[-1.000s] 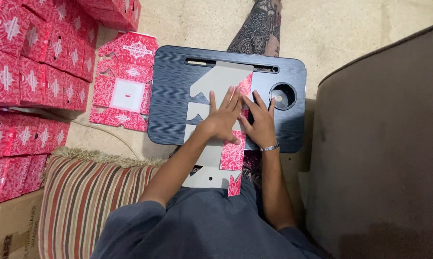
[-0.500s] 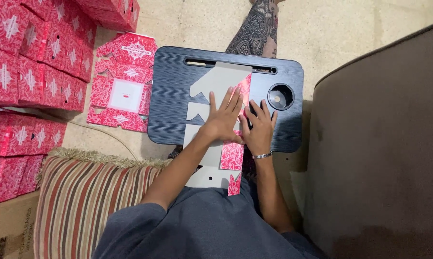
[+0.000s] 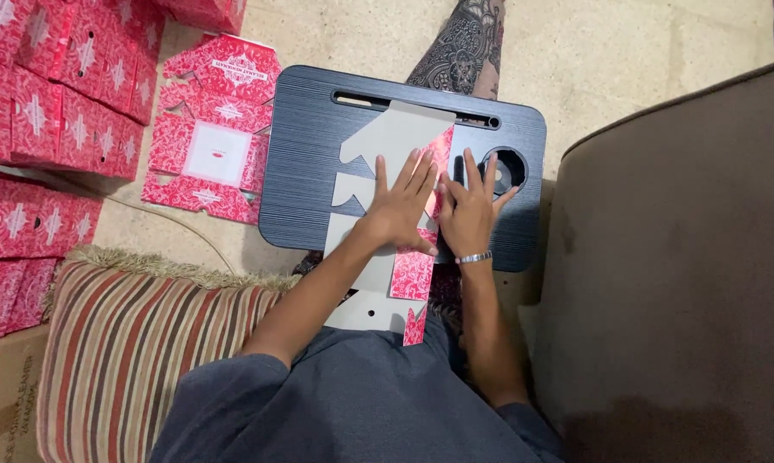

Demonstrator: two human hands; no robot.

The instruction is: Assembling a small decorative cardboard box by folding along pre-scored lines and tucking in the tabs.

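Note:
A flat die-cut cardboard box blank (image 3: 387, 141), grey on its upper side with a red patterned flap folded over along its right edge, lies across a dark lap tray (image 3: 310, 146). My left hand (image 3: 401, 206) presses flat on the blank's middle, fingers spread. My right hand (image 3: 468, 210), with a silver bracelet on its wrist, presses flat on the red folded flap and the tray beside it. Neither hand grips anything.
A round cup hole (image 3: 505, 169) sits in the tray's right part. Unfolded red blanks (image 3: 211, 146) lie on the floor to the left, beside stacked red boxes (image 3: 52, 94). A striped cushion (image 3: 138, 351) is at lower left, a brown sofa (image 3: 687, 274) on the right, a tattooed leg (image 3: 464, 43) beyond the tray.
Both hands stay pressed on the blank with only small shifts; the left hand's fingers have slid slightly along the fold. The blank has not moved.

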